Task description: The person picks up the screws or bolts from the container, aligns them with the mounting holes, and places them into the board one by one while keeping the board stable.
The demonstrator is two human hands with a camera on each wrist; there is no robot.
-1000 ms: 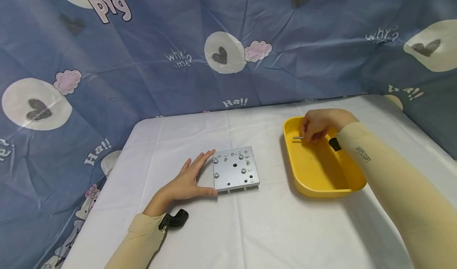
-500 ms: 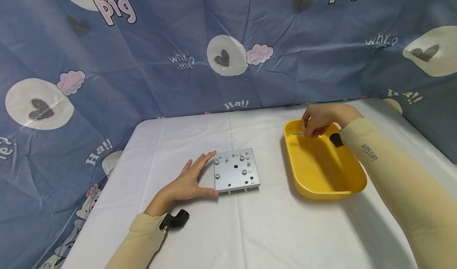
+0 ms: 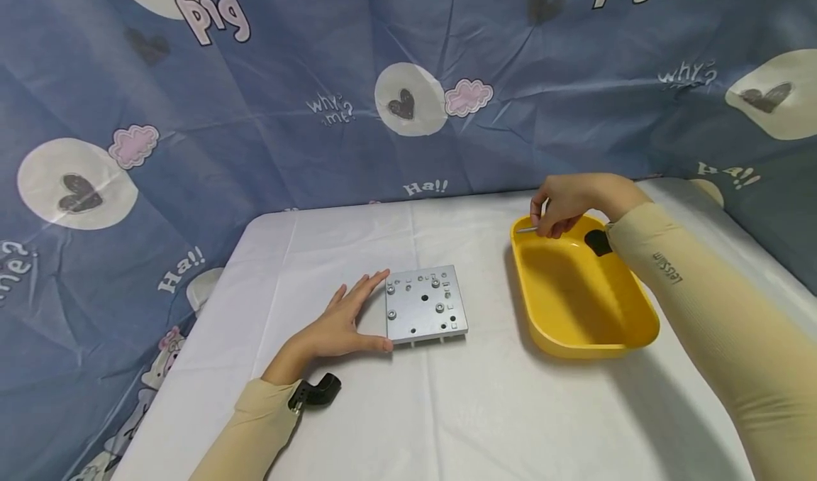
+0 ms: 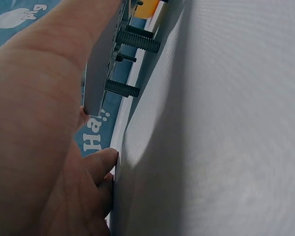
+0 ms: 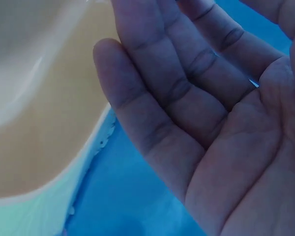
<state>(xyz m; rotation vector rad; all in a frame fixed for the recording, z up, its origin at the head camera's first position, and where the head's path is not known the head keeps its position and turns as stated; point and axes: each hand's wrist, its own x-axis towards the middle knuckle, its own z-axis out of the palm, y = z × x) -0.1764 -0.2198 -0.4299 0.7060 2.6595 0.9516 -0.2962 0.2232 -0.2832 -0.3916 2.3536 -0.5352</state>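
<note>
One thin metal pin [image 3: 527,230], pinched in right hand [image 3: 564,204], has risen above yellow tray [image 3: 584,339]'s far rim; left hand [image 3: 341,321], fingers flat, apparently steadies grey plate [image 3: 424,305].

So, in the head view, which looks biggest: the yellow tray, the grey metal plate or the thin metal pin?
1. Yellow tray, clearly the largest.
2. Grey metal plate, smaller and square.
3. Thin metal pin, smallest, pinched by the right hand; part of it is hidden by the fingers.

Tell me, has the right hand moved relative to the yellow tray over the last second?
Yes. The right hand, pinching the thin metal pin, has lifted from inside the yellow tray to its far rim.
</note>
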